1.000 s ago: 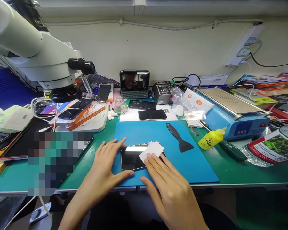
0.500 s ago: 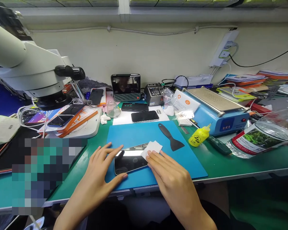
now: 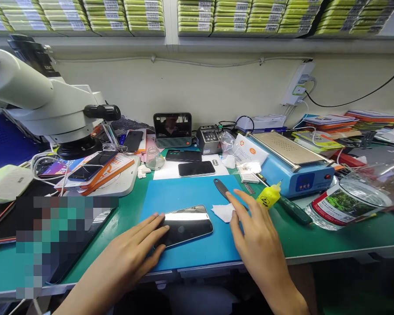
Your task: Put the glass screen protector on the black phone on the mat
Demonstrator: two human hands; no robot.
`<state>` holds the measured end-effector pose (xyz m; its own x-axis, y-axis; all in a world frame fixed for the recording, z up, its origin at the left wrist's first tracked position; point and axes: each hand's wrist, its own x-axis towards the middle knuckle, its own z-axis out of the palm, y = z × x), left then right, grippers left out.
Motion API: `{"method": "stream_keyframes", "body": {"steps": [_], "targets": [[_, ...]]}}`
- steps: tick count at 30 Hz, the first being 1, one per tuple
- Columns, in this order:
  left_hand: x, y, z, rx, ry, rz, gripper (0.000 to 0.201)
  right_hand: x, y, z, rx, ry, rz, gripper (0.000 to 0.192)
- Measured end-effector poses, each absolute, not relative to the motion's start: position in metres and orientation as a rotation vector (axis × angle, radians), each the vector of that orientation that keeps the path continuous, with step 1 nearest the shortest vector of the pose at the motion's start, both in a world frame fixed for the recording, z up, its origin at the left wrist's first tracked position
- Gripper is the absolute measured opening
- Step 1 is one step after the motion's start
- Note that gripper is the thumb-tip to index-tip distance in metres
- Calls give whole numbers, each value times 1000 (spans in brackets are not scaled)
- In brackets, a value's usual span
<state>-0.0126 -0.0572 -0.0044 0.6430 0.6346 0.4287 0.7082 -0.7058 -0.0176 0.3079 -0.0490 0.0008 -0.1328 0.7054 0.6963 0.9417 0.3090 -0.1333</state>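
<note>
A black-screened phone [image 3: 187, 225] lies face up on the blue mat [image 3: 170, 192], with a bright reflection across its glass. My left hand [image 3: 134, 245] rests on the phone's left end, its fingers stretched out and lying on the glass. To the phone's right, my right hand [image 3: 258, 234] is spread, fingers apart. A white wipe [image 3: 223, 213] lies beside its fingertips and is partly covered by them. The dark plastic scraper [image 3: 220, 187] extends under that hand, its blade mostly hidden. Just beyond the fingers stands a tilted yellow bottle [image 3: 268, 197] with a needle tip.
Another phone [image 3: 196, 169] lies behind the mat. A microscope [image 3: 59, 109] overhangs the left side, above phones and booklets. On the right are a blue heating plate machine [image 3: 295, 166], a green-handled tool [image 3: 295, 210] and a large clear bottle [image 3: 351, 197].
My right hand has moved right, off the phone, and opened; the wipe went with it onto the mat. My left hand has shifted further onto the phone's left end. The view has tilted up.
</note>
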Motion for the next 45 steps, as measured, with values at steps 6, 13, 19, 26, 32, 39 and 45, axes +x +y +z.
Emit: {"method": "stream_keyframes", "body": {"steps": [6,13,19,26,32,39,45], "targets": [[-10,-52,9,-2671,-872,-495,36,280,-39,2,-1214,-2073,-72,38],[-6,-53,1,-2584,-824,-439,38,281,-40,-7,-1237,-2134,90,37],[-12,-57,-4,-2614,-820,-303,45,280,-40,-7,-1183,-2172,63,39],[-18,-57,0,-2647,-771,-225,53,278,-41,-7,-1182,-2158,75,38],[-16,-54,2,-2642,-761,-303,55,278,-41,-5,-1194,-2142,98,37],[-16,-50,5,-2681,-755,-452,67,276,-41,-4,-1222,-2085,155,37],[-16,-41,11,-2744,-892,-669,55,283,-43,1,-1328,-1914,400,52]]}}
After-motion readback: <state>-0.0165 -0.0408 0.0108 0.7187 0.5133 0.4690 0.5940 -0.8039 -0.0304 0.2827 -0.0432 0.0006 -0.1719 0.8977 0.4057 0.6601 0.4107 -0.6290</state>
